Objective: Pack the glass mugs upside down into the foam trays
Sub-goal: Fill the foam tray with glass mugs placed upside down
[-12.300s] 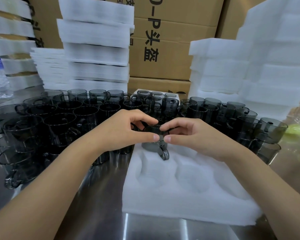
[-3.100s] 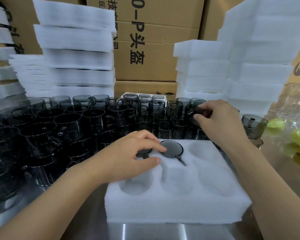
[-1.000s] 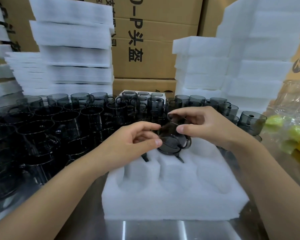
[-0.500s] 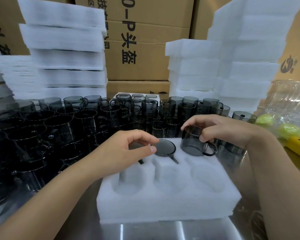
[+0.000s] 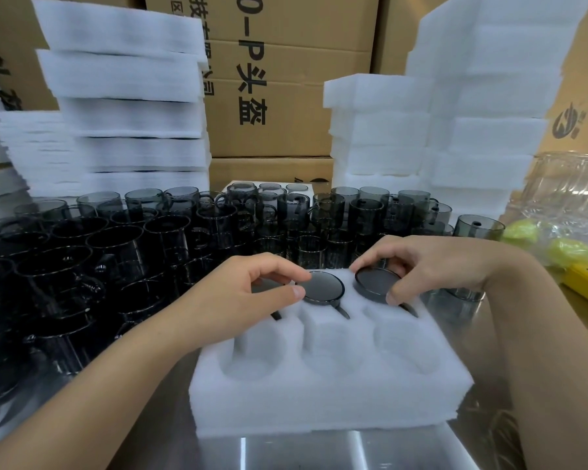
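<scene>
Fingers (image 5: 367,262) and thumb of the right hand (image 5: 435,266) pinched the upturned base of the right mug (image 5: 375,281). It sat mouth-down in the far right pocket of the foam tray (image 5: 319,401), with its handle in the slot toward the tray's near side. The left hand (image 5: 238,296) had its fingers curled round the base of the left mug (image 5: 264,285) in the tray's far left pocket, hiding most of it. Its thumb tip touched the edge of the middle mug (image 5: 324,287), seated upside down between the other two.

By my reading the tray's far row was filled, the right mug perhaps wanting a last press. The three near pockets lay empty, so about half of this tray was done. A dense crowd of loose mugs (image 5: 123,245) stood upright beyond and to the left of the tray, so many more trays were left to fill.

The tray rested on a shiny steel table (image 5: 286,452). Behind it rose foam stacks (image 5: 126,106) and cardboard boxes (image 5: 286,96). To its right lay clear plastic wrapping (image 5: 571,191).
</scene>
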Demonstrator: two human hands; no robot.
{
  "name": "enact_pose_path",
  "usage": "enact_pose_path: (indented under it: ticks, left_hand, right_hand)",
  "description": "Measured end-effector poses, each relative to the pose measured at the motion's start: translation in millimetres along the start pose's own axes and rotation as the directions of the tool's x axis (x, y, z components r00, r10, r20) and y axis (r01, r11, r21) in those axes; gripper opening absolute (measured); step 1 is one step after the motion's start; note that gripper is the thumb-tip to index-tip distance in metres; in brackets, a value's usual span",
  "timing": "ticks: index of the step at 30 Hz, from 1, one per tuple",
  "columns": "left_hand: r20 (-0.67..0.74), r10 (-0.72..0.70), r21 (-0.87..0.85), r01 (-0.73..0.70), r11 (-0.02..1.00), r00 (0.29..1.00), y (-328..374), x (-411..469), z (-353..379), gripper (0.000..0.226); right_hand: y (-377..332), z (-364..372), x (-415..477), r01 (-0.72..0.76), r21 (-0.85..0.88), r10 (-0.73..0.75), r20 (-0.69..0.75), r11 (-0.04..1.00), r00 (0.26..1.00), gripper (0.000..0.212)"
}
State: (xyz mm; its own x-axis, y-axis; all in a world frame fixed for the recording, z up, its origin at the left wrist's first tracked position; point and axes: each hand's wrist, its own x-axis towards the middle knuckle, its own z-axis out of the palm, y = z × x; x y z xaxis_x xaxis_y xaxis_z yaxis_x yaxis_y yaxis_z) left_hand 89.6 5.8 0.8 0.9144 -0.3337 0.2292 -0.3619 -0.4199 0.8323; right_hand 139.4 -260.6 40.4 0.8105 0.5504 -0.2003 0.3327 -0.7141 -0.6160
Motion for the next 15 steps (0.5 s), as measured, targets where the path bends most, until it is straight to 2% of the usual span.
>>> enact_pose_path:
  ticks: [12,14,15]
  left_hand:
    - [-0.001,0.018,0.07,-0.018,0.997,1.0,0.5,0.3,-1.3,0.016]
    - [0.093,0.025,0.167,-0.04,0.985,0.995,0.8,-1.0,-3.2,0.022]
    - [0.174,0.037,0.276,-0.085,0.957,0.984,0.4,-2.0,-3.6,0.028]
  right_hand:
    - [0.6,-3.7,-2.1,0.026,-0.053,-0.026,-0.007,0.998,1.0,0.052]
    - [0.9,-4.0,-1.8,0.027,-0.06,-0.027,-0.008,0.998,1.0,0.055]
    - [1.2,-4.1,-1.5,0.025,-0.064,-0.026,-0.01,0.998,1.0,0.056]
